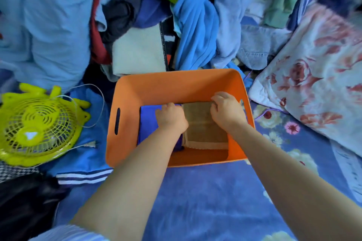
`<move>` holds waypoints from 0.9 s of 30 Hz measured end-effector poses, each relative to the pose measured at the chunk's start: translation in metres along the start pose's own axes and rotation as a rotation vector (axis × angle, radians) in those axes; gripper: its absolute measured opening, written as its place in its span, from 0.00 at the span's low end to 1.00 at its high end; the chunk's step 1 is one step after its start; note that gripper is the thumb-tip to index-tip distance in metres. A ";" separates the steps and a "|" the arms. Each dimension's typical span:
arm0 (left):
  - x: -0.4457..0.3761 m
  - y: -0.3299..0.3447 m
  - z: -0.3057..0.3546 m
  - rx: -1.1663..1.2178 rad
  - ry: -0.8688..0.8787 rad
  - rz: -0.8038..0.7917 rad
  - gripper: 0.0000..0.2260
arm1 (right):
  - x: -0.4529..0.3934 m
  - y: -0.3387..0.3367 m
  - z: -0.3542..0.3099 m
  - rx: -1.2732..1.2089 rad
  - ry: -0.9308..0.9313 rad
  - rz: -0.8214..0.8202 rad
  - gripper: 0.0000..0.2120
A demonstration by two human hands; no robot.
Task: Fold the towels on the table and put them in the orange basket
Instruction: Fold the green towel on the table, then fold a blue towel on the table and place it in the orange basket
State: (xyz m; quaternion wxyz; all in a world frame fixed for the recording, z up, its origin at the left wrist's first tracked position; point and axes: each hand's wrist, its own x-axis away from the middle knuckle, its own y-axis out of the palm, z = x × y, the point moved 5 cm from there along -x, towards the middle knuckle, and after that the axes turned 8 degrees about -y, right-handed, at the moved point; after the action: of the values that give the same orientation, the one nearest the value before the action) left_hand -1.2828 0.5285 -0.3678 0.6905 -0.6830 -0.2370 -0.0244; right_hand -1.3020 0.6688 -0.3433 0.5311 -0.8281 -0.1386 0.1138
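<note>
Inside the orange basket (176,82), both hands (172,116) (225,109) hold the brown towel (203,127) lengthwise front-to-back

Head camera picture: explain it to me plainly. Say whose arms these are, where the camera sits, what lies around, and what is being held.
There is no machine here. A person wears a camera on the head, looking forward and down, so the two bare arms entering from below are that person's own. Both reach into the orange basket. The left hand and the right hand each curl over an edge of a folded brown towel, setting it beside a folded blue towel already inside. The basket stands on a blue flowered cloth. To its left lies a yellow fan. Behind it is a heap of unfolded laundry, and a flowered pillow lies at the right.
</note>
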 end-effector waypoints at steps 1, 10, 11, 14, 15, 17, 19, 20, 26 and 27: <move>0.020 -0.015 -0.004 0.045 -0.007 0.031 0.13 | 0.014 -0.017 -0.011 -0.002 -0.027 0.035 0.16; 0.172 -0.090 -0.021 0.081 0.124 0.271 0.10 | 0.153 -0.120 -0.064 0.090 -0.050 0.150 0.16; 0.189 -0.097 -0.022 0.069 0.154 0.285 0.11 | 0.170 -0.132 -0.068 0.112 -0.029 0.158 0.16; 0.248 -0.122 -0.018 0.031 0.281 0.336 0.11 | 0.229 -0.173 -0.084 0.185 0.053 0.206 0.15; 0.269 -0.131 -0.015 0.006 0.322 0.345 0.12 | 0.247 -0.186 -0.088 0.190 0.077 0.234 0.16; 0.316 -0.144 -0.009 -0.042 0.428 0.376 0.12 | 0.294 -0.213 -0.103 0.216 0.140 0.259 0.15; 0.352 -0.159 0.005 -0.057 0.502 0.414 0.13 | 0.337 -0.241 -0.115 0.219 0.174 0.332 0.16; 0.374 -0.166 0.017 -0.071 0.548 0.433 0.13 | 0.363 -0.257 -0.118 0.227 0.204 0.361 0.16; 0.544 -0.172 0.114 -0.105 0.905 0.449 0.14 | 0.563 -0.332 -0.095 0.298 0.552 0.494 0.17; 0.562 -0.171 0.124 -0.125 0.932 0.458 0.14 | 0.585 -0.340 -0.094 0.277 0.607 0.500 0.17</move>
State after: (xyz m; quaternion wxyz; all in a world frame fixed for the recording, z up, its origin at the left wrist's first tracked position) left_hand -0.8821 0.7989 -0.0115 0.6681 -0.6740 0.2529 -0.1882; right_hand -0.7600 0.9290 -0.0194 0.6101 -0.7531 0.2462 0.0078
